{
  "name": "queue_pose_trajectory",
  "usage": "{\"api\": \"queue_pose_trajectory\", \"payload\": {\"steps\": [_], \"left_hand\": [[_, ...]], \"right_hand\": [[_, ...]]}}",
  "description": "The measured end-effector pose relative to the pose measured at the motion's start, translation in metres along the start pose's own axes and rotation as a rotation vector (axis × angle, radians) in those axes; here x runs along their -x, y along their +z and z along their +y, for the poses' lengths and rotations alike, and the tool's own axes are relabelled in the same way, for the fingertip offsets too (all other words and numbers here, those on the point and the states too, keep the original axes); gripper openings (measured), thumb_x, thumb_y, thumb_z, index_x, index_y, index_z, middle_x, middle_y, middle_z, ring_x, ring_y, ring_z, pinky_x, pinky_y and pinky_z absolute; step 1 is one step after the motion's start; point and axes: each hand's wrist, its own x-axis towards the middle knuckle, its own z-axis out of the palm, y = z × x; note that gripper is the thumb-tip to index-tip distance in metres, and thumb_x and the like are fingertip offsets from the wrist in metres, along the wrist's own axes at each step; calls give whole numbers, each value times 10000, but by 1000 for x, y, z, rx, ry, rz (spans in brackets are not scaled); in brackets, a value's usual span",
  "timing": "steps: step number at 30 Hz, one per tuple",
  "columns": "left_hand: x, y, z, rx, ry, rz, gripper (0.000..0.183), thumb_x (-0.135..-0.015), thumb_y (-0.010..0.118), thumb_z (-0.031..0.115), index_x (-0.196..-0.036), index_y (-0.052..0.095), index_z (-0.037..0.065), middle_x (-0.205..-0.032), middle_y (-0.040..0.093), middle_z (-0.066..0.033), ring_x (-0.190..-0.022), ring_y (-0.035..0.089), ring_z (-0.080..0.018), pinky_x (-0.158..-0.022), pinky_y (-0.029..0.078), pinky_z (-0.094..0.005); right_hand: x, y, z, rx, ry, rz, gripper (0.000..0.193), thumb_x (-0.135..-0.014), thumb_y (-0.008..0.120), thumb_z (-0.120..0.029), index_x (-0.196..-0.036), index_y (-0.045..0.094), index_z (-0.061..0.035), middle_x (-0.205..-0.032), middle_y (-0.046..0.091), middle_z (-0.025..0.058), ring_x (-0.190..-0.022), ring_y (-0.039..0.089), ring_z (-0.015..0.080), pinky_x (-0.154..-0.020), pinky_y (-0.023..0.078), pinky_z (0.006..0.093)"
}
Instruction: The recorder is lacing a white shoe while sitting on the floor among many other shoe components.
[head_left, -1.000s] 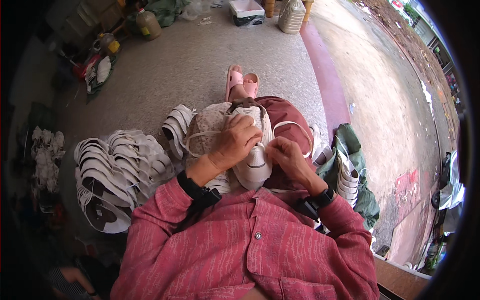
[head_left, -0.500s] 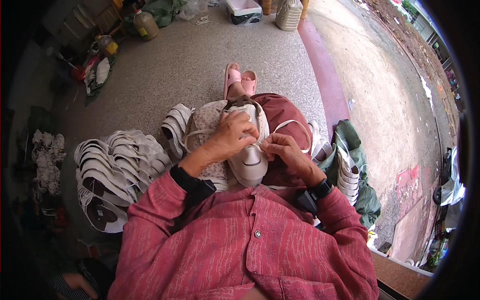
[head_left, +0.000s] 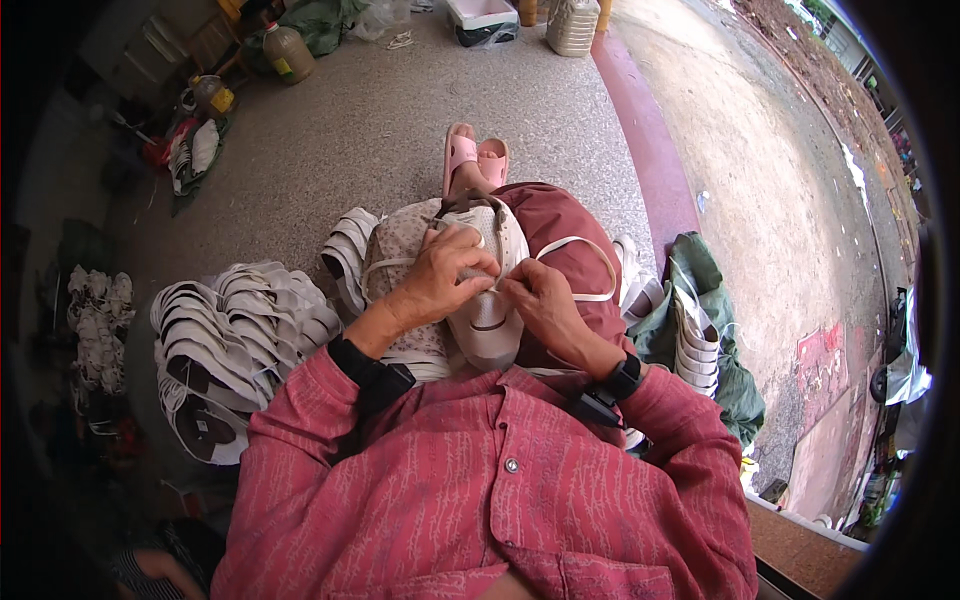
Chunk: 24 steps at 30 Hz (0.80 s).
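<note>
A pale shoe upper (head_left: 488,345) rests on my lap, its rounded toe toward me. My left hand (head_left: 445,275) lies over its left side, fingers bent, the thumb and forefinger at the lacing. My right hand (head_left: 545,308) is closed in a pinch at the right edge of the lacing, close to the left fingertips. A white shoelace (head_left: 598,244) runs out in a loop over the dark red cloth on the right; another stretch of lace curves out to the left. The fingers hide the exact spot where the lace meets the upper.
Stacked pale shoe uppers (head_left: 235,330) lie on the floor at my left. Nearer my knees, more uppers (head_left: 348,250) stand at left and others (head_left: 697,355) on green sheeting (head_left: 715,295) at right. Jugs (head_left: 288,52) and a white box (head_left: 484,18) stand farther off.
My right hand has moved slightly left, bringing its fingertips nearer to my left hand at the lacing. The left thumb and forefinger have parted a little. The whole view has shifted slightly.
</note>
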Motion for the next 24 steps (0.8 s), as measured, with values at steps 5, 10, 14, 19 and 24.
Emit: {"api": "queue_pose_trajectory", "payload": {"steps": [5,10,14,19,24], "left_hand": [[17,4,-2,-26,37,71,124,-757,731,189,-851,687,122,-838,486,-21,-884,515,-209,-831,330,-352],[21,10,-1,-78,81,159,124,-754,736,183,-857,704,122,-806,497,-11,-839,523,-197,-794,334,-353],[15,9,-3,-43,125,189,108,-769,723,167,-862,708,114,-776,494,-14,-803,518,-199,-767,339,-339],[7,4,-8,17,65,117,111,-790,705,183,-865,693,102,-766,486,-22,-788,515,-194,-762,339,-337],[-1,-2,-8,6,22,13,122,-796,695,200,-870,680,104,-760,480,-17,-784,511,-183,-785,324,-342]], "right_hand": [[-7,-21,-25,350,-94,-207,210,-809,689,-187,-943,627,-37,-816,658,131,-772,642,350,-689,496,406],[-32,-41,-48,665,-625,-283,388,-704,780,-214,-1030,584,-139,-884,572,53,-905,606,287,-790,437,414],[-57,-44,-47,787,-771,-462,335,-700,777,-212,-957,579,-126,-852,569,71,-848,604,282,-768,431,416],[-62,-43,-31,635,-841,-495,267,-735,725,-190,-919,558,-91,-858,546,91,-844,577,293,-752,434,395],[-54,-43,-24,522,-828,-458,201,-772,679,-148,-897,538,-78,-878,527,98,-862,546,297,-770,417,394]]}}
